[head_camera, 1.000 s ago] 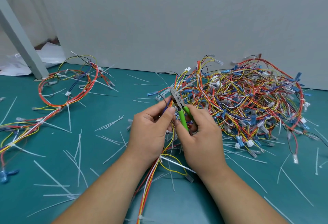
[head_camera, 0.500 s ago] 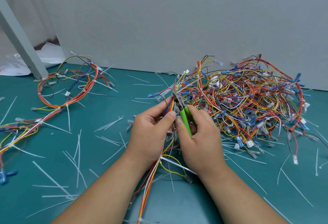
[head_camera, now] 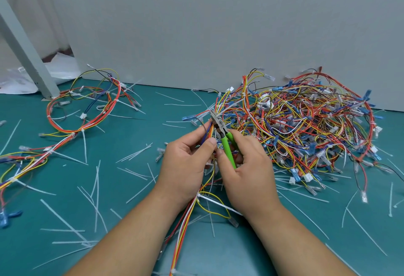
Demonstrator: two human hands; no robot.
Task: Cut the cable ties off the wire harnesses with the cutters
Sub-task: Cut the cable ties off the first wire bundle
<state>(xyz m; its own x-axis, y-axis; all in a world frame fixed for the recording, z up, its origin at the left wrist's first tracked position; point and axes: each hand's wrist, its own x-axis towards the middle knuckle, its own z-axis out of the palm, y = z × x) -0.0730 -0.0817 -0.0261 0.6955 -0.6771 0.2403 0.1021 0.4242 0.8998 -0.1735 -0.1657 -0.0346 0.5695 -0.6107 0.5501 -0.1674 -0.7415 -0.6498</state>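
Grip, right hand (head_camera: pixel 247 173): curled round the green handles of the cutters (head_camera: pixel 228 150), thumb laid along the near handle.
Grip, left hand (head_camera: pixel 185 166): thumb and fingertips pinching the held harness (head_camera: pixel 185 221), just beside the cutter handles.
Cutters: upright, tilted left, metal nose pointing up and away above the left fingertips; blades nearly together, too small to tell whether anything lies between them.
Held harness: red, yellow, white and orange wires running from the left hand down between the forearms to the bottom edge; white cable tie (head_camera: pixel 218 202) bound round it under the wrists, tail jutting right.
Harness pile (head_camera: pixel 306 122): big tangle with blue and white connectors, just behind and right of the right hand, against the grey wall (head_camera: pixel 218 24).
Looped harness (head_camera: pixel 87 109): far left, well apart from both hands, white ties on it.
Cut ties (head_camera: pixel 96 188): white strips scattered over the teal table (head_camera: pixel 135 135).
Far left corner: slanted grey post (head_camera: pixel 24 52), crumpled white sheet (head_camera: pixel 62 69) behind it.
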